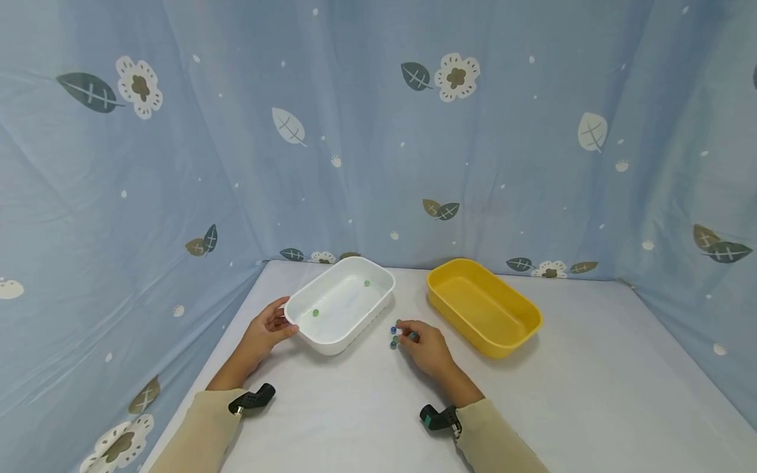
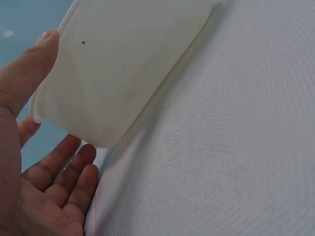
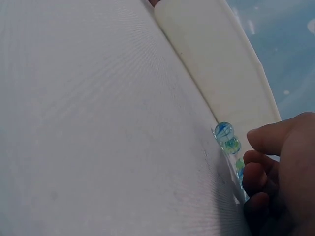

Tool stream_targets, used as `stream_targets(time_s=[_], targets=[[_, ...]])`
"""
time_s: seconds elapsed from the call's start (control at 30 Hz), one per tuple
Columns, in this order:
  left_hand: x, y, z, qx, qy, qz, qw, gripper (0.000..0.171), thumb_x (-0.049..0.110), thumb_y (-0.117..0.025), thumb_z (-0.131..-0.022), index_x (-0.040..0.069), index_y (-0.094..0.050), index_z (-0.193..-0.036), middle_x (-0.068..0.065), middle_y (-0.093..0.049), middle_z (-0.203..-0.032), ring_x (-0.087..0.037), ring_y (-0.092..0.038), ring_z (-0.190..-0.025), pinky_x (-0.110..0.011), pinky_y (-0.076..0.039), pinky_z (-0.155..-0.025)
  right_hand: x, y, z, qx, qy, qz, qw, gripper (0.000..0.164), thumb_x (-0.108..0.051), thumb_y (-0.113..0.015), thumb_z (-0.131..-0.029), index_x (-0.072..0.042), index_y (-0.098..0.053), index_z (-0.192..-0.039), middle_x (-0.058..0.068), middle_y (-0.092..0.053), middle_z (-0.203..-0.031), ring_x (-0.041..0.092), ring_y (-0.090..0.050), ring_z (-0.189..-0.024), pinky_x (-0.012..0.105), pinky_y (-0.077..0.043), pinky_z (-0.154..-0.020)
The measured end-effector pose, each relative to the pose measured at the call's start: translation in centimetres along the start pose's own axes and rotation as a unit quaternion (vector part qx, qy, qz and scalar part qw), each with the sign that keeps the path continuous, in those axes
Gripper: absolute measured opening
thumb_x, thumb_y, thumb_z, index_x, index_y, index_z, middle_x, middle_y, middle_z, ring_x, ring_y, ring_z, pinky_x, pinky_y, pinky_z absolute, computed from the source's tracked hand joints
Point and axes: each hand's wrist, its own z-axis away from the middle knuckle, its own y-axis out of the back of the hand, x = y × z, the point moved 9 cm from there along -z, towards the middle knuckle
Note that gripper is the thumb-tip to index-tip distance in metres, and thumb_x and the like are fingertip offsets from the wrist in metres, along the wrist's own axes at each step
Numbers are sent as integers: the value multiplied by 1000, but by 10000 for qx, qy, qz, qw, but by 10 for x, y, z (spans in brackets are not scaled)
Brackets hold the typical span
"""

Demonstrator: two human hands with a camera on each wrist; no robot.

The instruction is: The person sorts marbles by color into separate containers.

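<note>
At the left, my left hand (image 1: pixel 267 330) grips the near left corner of a white plastic basin (image 1: pixel 335 335). In the left wrist view its thumb (image 2: pixel 42 59) lies along the rim, with the fingers on the other side of the corner. Two small green marbles, one nearer (image 1: pixel 316 313) and one farther (image 1: pixel 367 283), lie inside. My right hand (image 1: pixel 428 351) is low over the table beside several blue and green glass marbles (image 3: pixel 224 131), fingers curled, thumb apart. A teal marble (image 1: pixel 413 336) shows between thumb and forefinger; I cannot tell whether it is held.
A yellow plastic basin (image 1: pixel 467 320) stands to the right of my right hand. Both basins rest on a table with a white cloth (image 1: pixel 331 414). A blue patterned curtain (image 1: pixel 367 164) hangs behind the table and along its sides.
</note>
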Motion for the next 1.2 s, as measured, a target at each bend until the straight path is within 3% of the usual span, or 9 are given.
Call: stream_targets(time_s=[0.27, 0.5, 0.8, 1.03, 1.2], targets=[[2, -1, 2, -114, 159, 29, 9998, 78, 12, -76, -86, 10, -32, -151, -23, -51, -134, -33, -53, -114, -20, -49, -84, -3, -5, 1, -117, 260, 389, 9988, 23, -13, -70, -89, -17, -72, -111, -9, -60, -88, 10, -52, -70, 25, -48, -59], [2, 0, 3, -80, 131, -25, 9999, 77, 11, -75, -87, 8, -32, -151, -23, -52, -133, -31, -54, -112, -19, -48, -84, -5, -6, 1, -186, 351, 643, 9971, 20, -12, -69, -90, -20, -74, -108, -11, -61, -87, 9, -53, -69, 25, -48, -60], [-1, -1, 2, -38, 50, -38, 10000, 76, 10, -76, -85, 8, -35, -149, -23, -53, -132, -33, -55, -112, -19, -49, -83, -7, -8, 2, -333, 370, 847, 9952, 19, -13, -68, -91, -23, -75, -105, -11, -66, -98, 8, -55, -77, 27, -48, -67], [1, -1, 2, -58, -23, 59, 10000, 75, 9, -76, -85, 6, -36, -148, -24, -53, -131, -31, -55, -109, -20, -49, -83, -9, -9, 2, -332, 469, 992, 9934, 19, -11, -68, -90, -21, -75, -105, -14, -62, -86, 7, -52, -72, 24, -46, -63], [2, -2, 1, -58, -88, 125, 9999, 76, 9, -76, -85, 4, -35, -149, -26, -52, -131, -35, -55, -111, -20, -49, -83, -6, -8, 2, -330, 316, 970, 9942, 19, -13, -71, -89, -21, -74, -107, -14, -57, -80, 8, -50, -69, 24, -45, -59]])
